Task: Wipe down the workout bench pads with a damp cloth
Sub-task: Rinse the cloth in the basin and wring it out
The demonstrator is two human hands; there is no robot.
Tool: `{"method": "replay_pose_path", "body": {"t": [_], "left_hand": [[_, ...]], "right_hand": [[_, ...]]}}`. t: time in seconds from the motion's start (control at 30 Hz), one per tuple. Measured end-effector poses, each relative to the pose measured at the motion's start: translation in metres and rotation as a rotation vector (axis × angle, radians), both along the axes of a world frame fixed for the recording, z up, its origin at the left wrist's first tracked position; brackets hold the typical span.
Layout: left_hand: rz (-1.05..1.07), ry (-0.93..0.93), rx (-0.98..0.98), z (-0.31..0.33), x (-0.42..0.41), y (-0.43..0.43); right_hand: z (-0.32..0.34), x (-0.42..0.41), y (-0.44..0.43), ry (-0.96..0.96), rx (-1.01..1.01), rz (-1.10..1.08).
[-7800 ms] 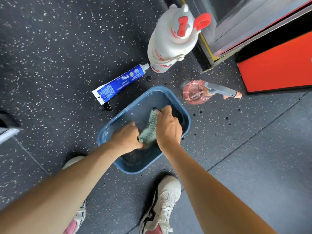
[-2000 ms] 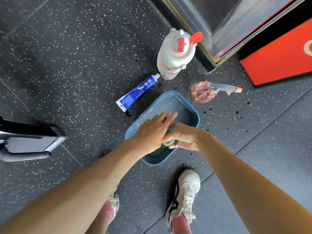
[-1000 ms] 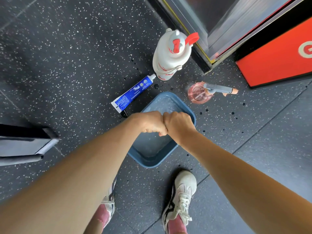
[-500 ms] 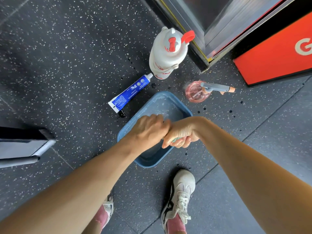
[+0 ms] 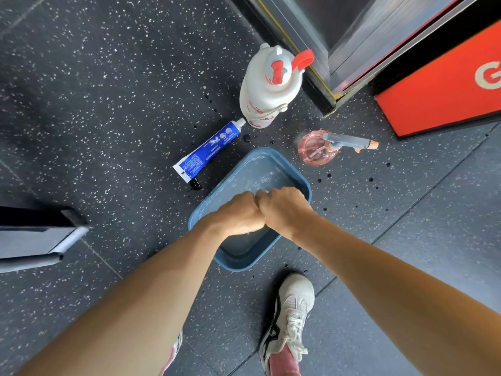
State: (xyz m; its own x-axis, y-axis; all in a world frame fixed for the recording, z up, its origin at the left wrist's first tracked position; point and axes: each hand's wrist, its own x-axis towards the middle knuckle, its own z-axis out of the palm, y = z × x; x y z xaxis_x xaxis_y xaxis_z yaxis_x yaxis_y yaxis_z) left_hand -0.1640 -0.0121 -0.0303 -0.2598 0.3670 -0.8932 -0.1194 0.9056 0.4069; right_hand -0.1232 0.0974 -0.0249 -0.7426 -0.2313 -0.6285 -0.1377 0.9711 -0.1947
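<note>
Fingers (image 5: pixel 252 198) of left hand (image 5: pixel 238 214) and right hand (image 5: pixel 284 208) are clenching fist-to-fist over blue basin (image 5: pixel 245 263), likely wringing a hidden cloth, next needing carrying to bench pads.

Dark speckled rubber floor (image 5: pixel 108 104) carries 1 blue rectangular plastic basin (image 5: pixel 303 180), 1 blue-and-white tube (image 5: pixel 208 150) lying flat, 1 white red-capped plastic jug (image 5: pixel 265 90), 1 pink clear spray bottle (image 5: pixel 317 149), and 1 white laced sneaker (image 5: pixel 292 308).

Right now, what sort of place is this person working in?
Probably a gym floor. The ground is dark speckled rubber tiling, what looks like a padded bench juts in at the left, and a blue basin sits by a white jug and pink spray bottle, fitting equipment cleaning.
</note>
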Motion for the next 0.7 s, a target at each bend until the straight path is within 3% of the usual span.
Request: {"method": "replay_pose_path", "body": {"t": [0.13, 0.2, 0.27, 0.33, 0.4, 0.5, 0.6, 0.7], "left_hand": [[0.138, -0.341, 0.002, 0.005, -0.006, 0.003], [0.14, -0.464, 0.011, 0.007, -0.007, 0.004], [0.124, -0.478, 0.029, 0.007, -0.008, 0.007], [0.106, -0.296, 0.047, 0.003, -0.006, 0.012], [-0.04, 0.085, 0.039, 0.0, 0.002, 0.013], [-0.203, 0.666, 0.115, -0.002, 0.019, -0.003], [-0.303, 0.896, 0.339, -0.008, 0.024, -0.02], [-0.444, 1.014, 0.387, -0.001, 0.018, -0.019]], "right_hand": [[-0.006, 0.007, 0.01, 0.244, -0.009, 0.159], [-0.018, 0.014, 0.018, 0.313, -0.077, 0.124], [-0.022, 0.018, 0.022, 0.323, -0.097, 0.109], [-0.017, 0.012, 0.021, 0.277, -0.032, 0.03], [-0.006, 0.0, 0.016, -0.09, -0.007, -0.165], [-0.003, -0.019, 0.019, -0.702, -0.178, -0.529], [-0.001, -0.029, 0.033, -1.254, -0.455, -0.816], [0.004, -0.03, 0.03, -1.41, -0.606, -0.796]]}}
